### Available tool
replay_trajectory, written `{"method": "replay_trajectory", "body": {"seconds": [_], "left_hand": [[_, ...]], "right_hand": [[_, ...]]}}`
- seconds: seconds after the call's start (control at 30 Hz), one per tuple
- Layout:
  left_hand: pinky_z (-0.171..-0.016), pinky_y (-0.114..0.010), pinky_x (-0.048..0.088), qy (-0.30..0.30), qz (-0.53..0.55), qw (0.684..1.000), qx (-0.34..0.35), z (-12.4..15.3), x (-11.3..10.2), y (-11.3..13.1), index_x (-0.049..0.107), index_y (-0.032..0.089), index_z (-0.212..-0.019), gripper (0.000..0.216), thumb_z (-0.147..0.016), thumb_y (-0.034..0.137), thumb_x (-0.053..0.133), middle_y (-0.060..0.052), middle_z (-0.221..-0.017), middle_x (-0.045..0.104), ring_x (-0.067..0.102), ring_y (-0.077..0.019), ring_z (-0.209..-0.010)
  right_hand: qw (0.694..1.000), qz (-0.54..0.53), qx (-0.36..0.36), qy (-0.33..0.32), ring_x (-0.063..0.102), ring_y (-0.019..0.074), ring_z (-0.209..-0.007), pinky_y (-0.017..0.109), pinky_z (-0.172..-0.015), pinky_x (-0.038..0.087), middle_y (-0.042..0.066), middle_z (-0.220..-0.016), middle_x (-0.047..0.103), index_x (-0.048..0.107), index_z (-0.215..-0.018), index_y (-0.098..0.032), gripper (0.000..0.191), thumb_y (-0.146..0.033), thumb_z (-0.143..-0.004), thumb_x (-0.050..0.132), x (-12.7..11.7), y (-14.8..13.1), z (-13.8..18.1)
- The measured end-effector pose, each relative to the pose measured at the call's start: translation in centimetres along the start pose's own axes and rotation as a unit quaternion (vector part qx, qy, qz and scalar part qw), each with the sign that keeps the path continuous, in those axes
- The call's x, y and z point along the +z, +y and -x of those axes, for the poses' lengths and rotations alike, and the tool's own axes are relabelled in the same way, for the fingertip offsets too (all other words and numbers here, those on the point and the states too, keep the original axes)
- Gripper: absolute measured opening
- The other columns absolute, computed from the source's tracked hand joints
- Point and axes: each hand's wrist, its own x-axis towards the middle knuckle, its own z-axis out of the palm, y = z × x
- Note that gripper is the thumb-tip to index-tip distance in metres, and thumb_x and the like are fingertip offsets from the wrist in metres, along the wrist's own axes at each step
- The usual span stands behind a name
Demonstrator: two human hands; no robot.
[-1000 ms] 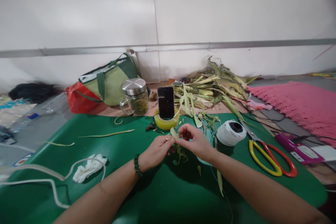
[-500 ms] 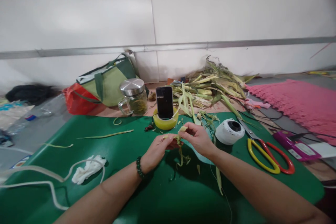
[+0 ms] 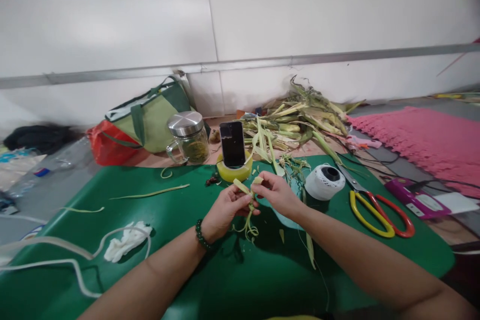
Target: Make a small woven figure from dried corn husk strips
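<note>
Left hand (image 3: 225, 207), bead bracelet (image 3: 202, 235) on the wrist, fingers curled in, thumb and forefinger pinching one end of a husk strip (image 3: 243, 187). Right hand (image 3: 277, 195) faces it, fingertips pinched on the strip's other end, the rest of the fingers folded loosely. The two hands are close, almost touching.

Husk strip is held in the air over the middle of the worktop (image 3: 240, 280), nearer the far edge. The pinched part is short and pale, its long axis running roughly side to side between the hands. The stub at the left hand points up and toward the far left. Thin frayed strands hang straight down below the hands and curl at the bottom; whether they touch the worktop cannot be told.

Just beyond the hands, at the far edge, a phone (image 3: 232, 143) stands upright in a yellow tape roll (image 3: 234, 174). Left of it is a glass jar (image 3: 187, 139) with a metal lid, and a green bag (image 3: 150, 115) lies behind that. A husk pile (image 3: 300, 120) is off the far right corner. Right of the hands is a white twine spool (image 3: 324, 182), then scissors (image 3: 378, 207) with yellow and red handles. A loose strip (image 3: 150, 192) lies far left, and a white tissue (image 3: 125, 242) sits near the left edge.
</note>
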Motion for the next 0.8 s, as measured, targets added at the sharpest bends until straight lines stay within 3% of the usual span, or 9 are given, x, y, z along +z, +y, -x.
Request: {"method": "replay_trajectory", "body": {"seconds": [0.13,0.3,0.53,0.67,0.8], "left_hand": [[-0.053,-0.018,0.044,-0.029,0.023,0.999,-0.022,0.1,0.2,0.2,0.050,0.017,-0.094,0.052,-0.061,0.043,0.079,0.000,-0.073,0.066,0.066,-0.0128,-0.062],[-0.052,-0.017,0.045,-0.061,0.031,0.997,-0.033,0.1,0.2,0.3,0.050,0.017,-0.096,0.051,-0.062,0.039,0.080,0.002,-0.074,0.063,0.064,-0.0091,-0.058],[-0.047,-0.017,0.042,-0.059,0.016,0.998,-0.033,-0.1,0.0,-0.1,0.040,0.019,-0.090,0.053,-0.062,0.042,0.079,0.001,-0.068,0.067,0.064,-0.0117,-0.050],[-0.048,-0.019,0.045,-0.071,0.029,0.996,-0.039,-0.1,-0.3,0.4,0.042,0.019,-0.083,0.046,-0.064,0.043,0.077,0.001,-0.064,0.065,0.063,-0.0114,-0.049],[-0.053,-0.020,0.048,-0.056,0.034,0.996,-0.058,0.1,-0.6,1.1,0.050,0.017,-0.082,0.043,-0.064,0.046,0.075,0.001,-0.071,0.061,0.064,-0.0112,-0.060]], "right_hand": [[0.999,0.039,0.009,-0.009,0.047,0.0118,-0.050,0.025,-0.051,0.038,-0.007,-0.057,0.047,0.037,-0.075,-0.023,0.020,-0.036,-0.088,0.045,0.6,0.1,0.3],[0.981,0.185,-0.058,0.033,0.049,0.0149,-0.058,0.027,-0.057,0.036,-0.003,-0.063,0.048,0.039,-0.077,-0.023,0.018,-0.033,-0.092,0.037,0.6,0.4,0.5],[0.978,0.207,-0.036,0.017,0.047,0.0153,-0.051,0.027,-0.054,0.034,-0.005,-0.054,0.044,0.036,-0.079,-0.024,0.018,-0.033,-0.094,0.034,0.6,0.4,0.8],[0.970,0.223,-0.090,0.031,0.048,0.0150,-0.056,0.026,-0.055,0.035,-0.003,-0.062,0.048,0.038,-0.080,-0.023,0.016,-0.031,-0.093,0.035,0.6,0.5,0.8],[0.966,0.229,-0.117,0.039,0.046,0.0142,-0.056,0.026,-0.055,0.036,-0.002,-0.064,0.047,0.038,-0.079,-0.023,0.017,-0.032,-0.093,0.035,0.4,0.6,0.8]]}}
